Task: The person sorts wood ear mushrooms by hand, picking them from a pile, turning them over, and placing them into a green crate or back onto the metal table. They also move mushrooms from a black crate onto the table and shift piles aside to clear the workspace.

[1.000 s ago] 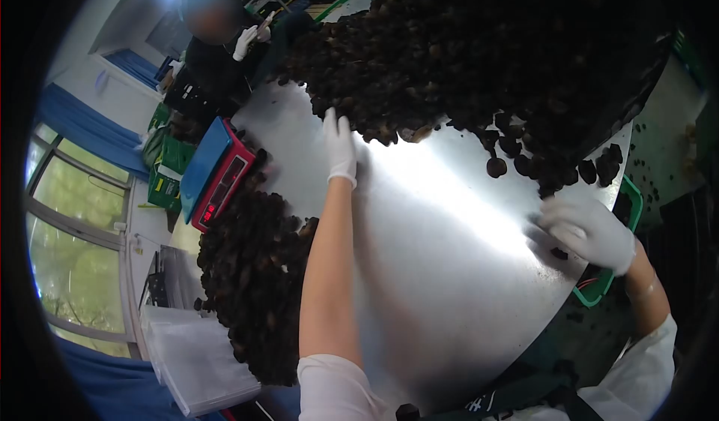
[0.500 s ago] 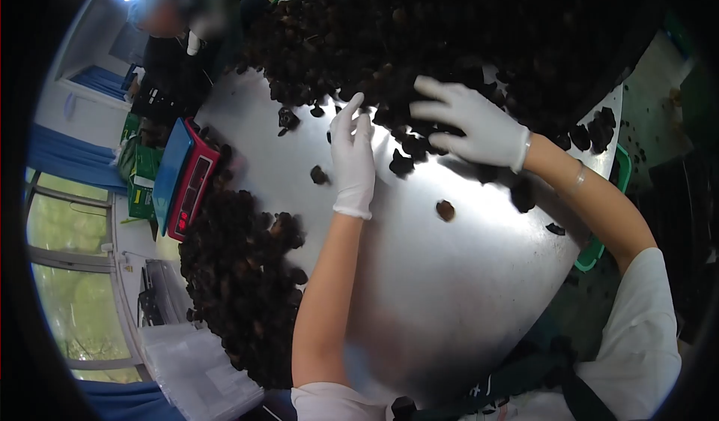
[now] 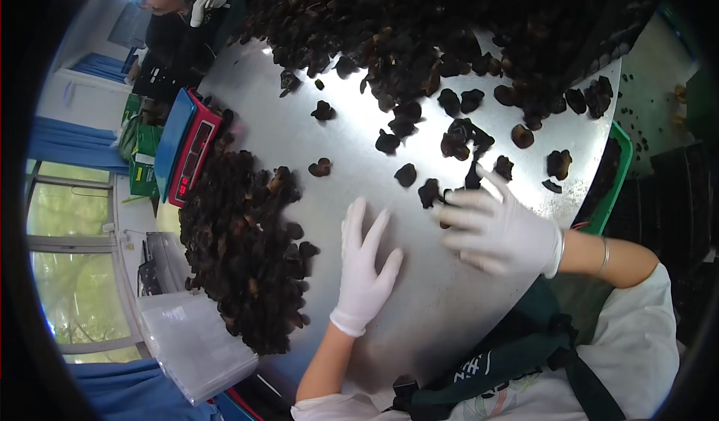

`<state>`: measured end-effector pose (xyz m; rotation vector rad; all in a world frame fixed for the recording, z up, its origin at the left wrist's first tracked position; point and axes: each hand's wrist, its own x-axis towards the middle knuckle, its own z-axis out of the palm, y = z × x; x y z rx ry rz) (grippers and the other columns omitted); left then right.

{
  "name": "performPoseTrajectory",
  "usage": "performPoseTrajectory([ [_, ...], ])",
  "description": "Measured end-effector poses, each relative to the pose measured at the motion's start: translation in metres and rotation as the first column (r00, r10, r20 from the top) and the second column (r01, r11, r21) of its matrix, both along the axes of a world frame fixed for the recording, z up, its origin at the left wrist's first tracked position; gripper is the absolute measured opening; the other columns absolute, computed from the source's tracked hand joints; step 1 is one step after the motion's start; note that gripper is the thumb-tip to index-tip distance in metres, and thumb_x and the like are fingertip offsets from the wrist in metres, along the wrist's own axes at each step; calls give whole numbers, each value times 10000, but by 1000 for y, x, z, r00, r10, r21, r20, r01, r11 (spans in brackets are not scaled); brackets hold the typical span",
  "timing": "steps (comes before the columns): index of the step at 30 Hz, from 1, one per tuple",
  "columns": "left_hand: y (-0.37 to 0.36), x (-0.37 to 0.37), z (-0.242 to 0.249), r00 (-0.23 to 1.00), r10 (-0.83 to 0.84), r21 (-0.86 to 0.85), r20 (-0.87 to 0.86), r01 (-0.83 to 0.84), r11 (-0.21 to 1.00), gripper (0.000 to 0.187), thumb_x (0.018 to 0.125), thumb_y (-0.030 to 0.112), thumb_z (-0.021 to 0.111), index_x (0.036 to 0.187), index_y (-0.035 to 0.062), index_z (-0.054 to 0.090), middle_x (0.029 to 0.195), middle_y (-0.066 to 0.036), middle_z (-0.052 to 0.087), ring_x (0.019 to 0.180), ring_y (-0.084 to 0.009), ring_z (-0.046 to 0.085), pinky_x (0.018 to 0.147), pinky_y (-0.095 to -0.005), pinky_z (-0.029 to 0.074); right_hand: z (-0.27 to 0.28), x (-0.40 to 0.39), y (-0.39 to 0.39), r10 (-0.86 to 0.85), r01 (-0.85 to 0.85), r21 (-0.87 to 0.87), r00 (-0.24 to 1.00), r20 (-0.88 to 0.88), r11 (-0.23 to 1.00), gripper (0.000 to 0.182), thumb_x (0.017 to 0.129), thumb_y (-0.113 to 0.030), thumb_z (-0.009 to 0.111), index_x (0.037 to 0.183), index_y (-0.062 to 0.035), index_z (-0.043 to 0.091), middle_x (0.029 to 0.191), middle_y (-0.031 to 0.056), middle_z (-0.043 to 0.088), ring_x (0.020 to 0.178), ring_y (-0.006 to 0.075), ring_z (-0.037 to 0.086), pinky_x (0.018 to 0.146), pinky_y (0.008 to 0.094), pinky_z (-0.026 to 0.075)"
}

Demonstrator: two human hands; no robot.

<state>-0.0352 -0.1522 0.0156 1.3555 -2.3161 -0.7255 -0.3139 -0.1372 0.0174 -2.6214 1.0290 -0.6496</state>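
Note:
My left hand [image 3: 365, 267], in a white glove, hovers over or rests on the metal table [image 3: 427, 301] with its fingers spread and nothing in it. To its right is my right hand [image 3: 498, 230], gloved too and a little blurred, fingers apart, beside several loose dark pieces [image 3: 429, 193] that look like dried fungus. Part of those pieces is hidden behind its fingertips. A big heap of the same dark pieces [image 3: 389, 39] covers the far side of the table. A smaller pile [image 3: 243, 249] lies left of my left hand.
A red and blue scale [image 3: 191, 151] stands at the left edge, above a stack of clear plastic bags [image 3: 195, 342]. Another person [image 3: 176, 16] with gloved hands is at the upper left. A green crate [image 3: 618, 174] sits beyond the right table edge.
Both hands have come back from the large heap toward my body. Several dark pieces now lie scattered between the heap and my right hand. The other person's hands have shifted.

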Motion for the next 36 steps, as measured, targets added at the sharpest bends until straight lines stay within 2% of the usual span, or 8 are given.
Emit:
performPoseTrajectory([
  [3,18,12,-1,991,104,-4,-90,-104,995,577,846,4,597,1415,19,503,1561,-217,334,1454,-367,318,1190,-439,266,24,-6,-40,-286,258,152,934,213,954,222,797,-113,617,987,-16,680,1285,185,582,1210,393,507,1086,515,362],
  [6,10,12,-5,956,196,-15,-218,-204,979,528,902,44,579,1419,-4,482,1528,-217,379,1426,-365,352,1173,-442,288,-6,6,-89,-477,415,-464,879,-18,782,421,942,-287,584,1286,-44,567,1324,183,567,1246,377,486,1082,498,362],
  [9,-14,12,-19,944,194,-113,-266,-231,967,509,957,113,537,1444,-4,449,1524,-214,384,1408,-369,374,1176,-442,279,15,54,-77,-361,397,125,901,-240,909,387,924,-326,591,1172,-37,664,1307,186,581,1265,345,527,1143,546,296],
  [18,-16,13,-30,859,259,-44,-442,-309,950,448,1030,94,415,1457,-41,416,1482,-192,445,1379,-296,440,1152,-392,341,9,21,-13,-481,491,-312,870,114,814,256,758,-226,710,865,-1,650,1291,220,554,1252,478,449,1047,558,364],
  [22,-20,21,-41,680,294,61,-672,-345,937,451,1075,183,347,1465,-37,401,1482,-180,448,1398,-291,421,1187,-403,305,-13,53,18,-288,289,-52,957,30,956,586,803,-303,687,1344,-142,531,1418,196,469,1334,472,379,1096,630,290],
  [25,-19,22,-41,539,315,126,-781,-359,925,492,1099,289,304,1471,-20,396,1487,-161,449,1405,-279,411,1201,-416,290,-1,76,35,45,-48,28,996,80,998,312,884,-193,617,1187,-134,660,1358,104,567,1341,319,460,1164,571,268],
  [29,-20,23,-39,480,320,163,-817,-339,926,553,1098,379,278,1467,-16,398,1482,-161,454,1403,-280,414,1209,-425,279,9,50,-9,-279,151,323,873,401,934,216,923,-119,528,1070,-43,667,1079,99,674,1021,283,612,990,449,436],
  [36,-21,24,-42,482,361,206,-798,-346,915,637,1081,484,278,1463,-8,412,1467,-155,476,1407,-280,406,1210,-424,270,-19,51,-66,-296,214,-488,950,-98,847,276,861,-188,640,1057,-5,701,1299,247,544,1246,459,467,1095,498,394],
])
